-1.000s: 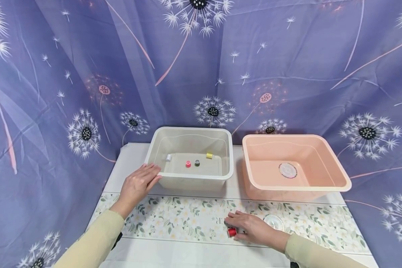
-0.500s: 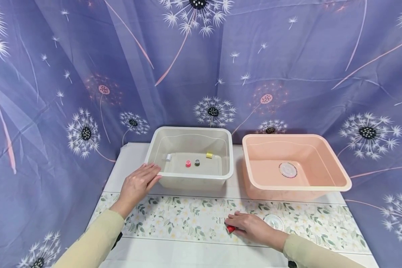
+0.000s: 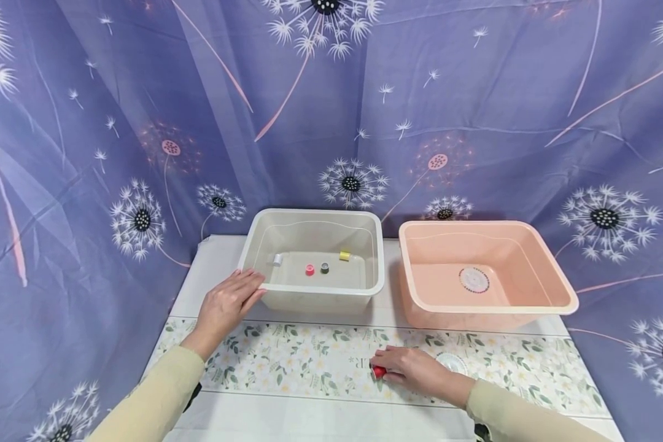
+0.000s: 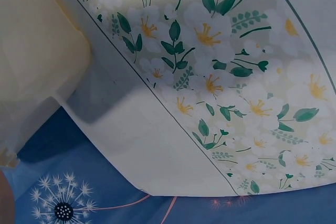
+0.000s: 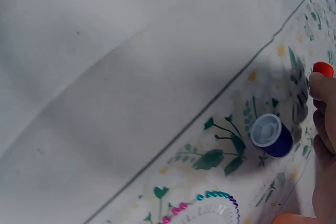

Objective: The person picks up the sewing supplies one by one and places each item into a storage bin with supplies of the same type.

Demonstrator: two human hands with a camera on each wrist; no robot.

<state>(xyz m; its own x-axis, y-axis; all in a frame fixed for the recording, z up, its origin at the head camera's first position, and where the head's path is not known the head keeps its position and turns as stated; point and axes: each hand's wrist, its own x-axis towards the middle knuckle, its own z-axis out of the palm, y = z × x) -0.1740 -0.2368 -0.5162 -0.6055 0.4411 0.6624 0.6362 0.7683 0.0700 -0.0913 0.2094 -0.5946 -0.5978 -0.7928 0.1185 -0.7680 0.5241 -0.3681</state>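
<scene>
My right hand (image 3: 414, 369) is low over the floral band of the table, pinching a red thread spool (image 3: 378, 372) between thumb and fingers. In the right wrist view the thumb covers part of that red spool (image 5: 323, 69). A dark blue thread spool (image 5: 274, 136) stands on the cloth beside this hand. Just behind it lies a round wheel of pearl-headed pins (image 3: 452, 363), partly covered by the hand in the head view. My left hand (image 3: 228, 307) rests on the near left corner of the grey bin (image 3: 309, 288), its fingers lying over the rim.
Inside the grey bin are several small spools, among them a yellow spool (image 3: 345, 256) and a pink spool (image 3: 310, 269). To its right stands a peach bin (image 3: 486, 310) with another pin wheel (image 3: 474, 280) in it. A purple dandelion curtain (image 3: 287, 153) hangs behind.
The right fingers have drawn in on the red spool, which has tilted and shifted slightly away from the near table edge. My left hand and both bins have stayed put.
</scene>
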